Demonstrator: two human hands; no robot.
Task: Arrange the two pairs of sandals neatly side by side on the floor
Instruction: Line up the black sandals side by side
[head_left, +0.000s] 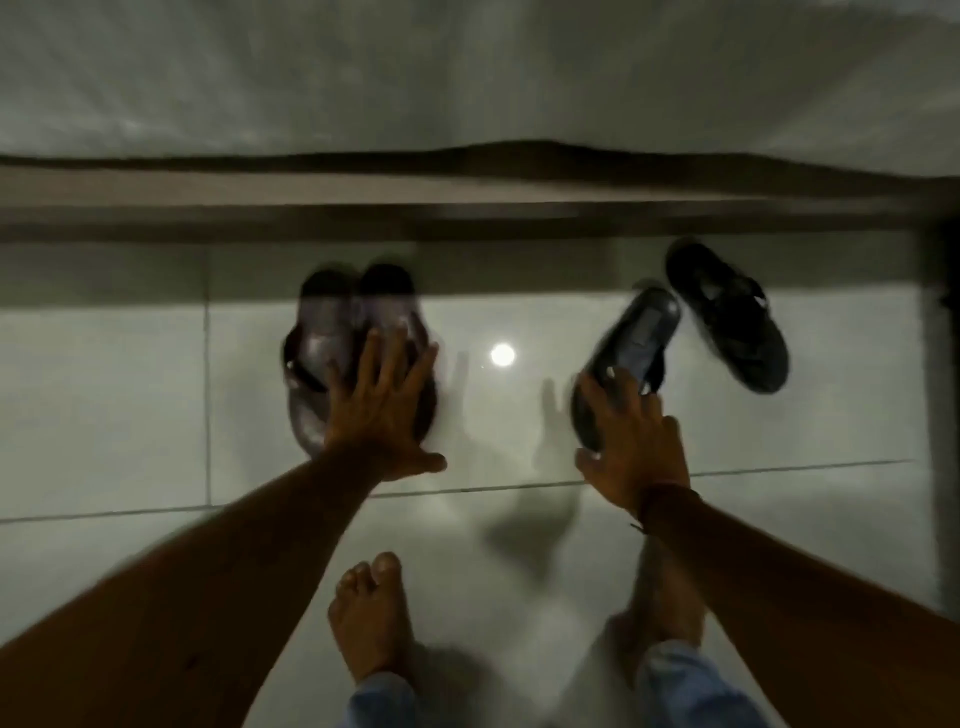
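The person bends over a glossy tiled floor, both bare arms reaching toward a dark ledge that runs across the far side of the tiles. The whole view is blurred.

The brown pair of sandals lies on the floor just short of that ledge, the two sandals pressed side by side with their far ends close to the ledge's shadow. The left hand rests flat on the near half of this pair, fingers spread and open, the thumb pointing out to the side over the tile.

Farther along the ledge, well apart from the brown pair, lie the two black sandals. One black sandal is tilted, its far end leaning toward the ledge and almost touching its mate. The right hand is on its near end with the fingers curled over the edge; whether they actually clamp it cannot be told through the blur. The other black sandal lies beyond it, angled the opposite way, so the two form a splayed V rather than a parallel pair.

A round light reflection shines on the tile between the two pairs. The person's bare feet stand on the floor on the side away from the ledge, with blue trouser cuffs at the ankles. A cord bracelet circles the right wrist.
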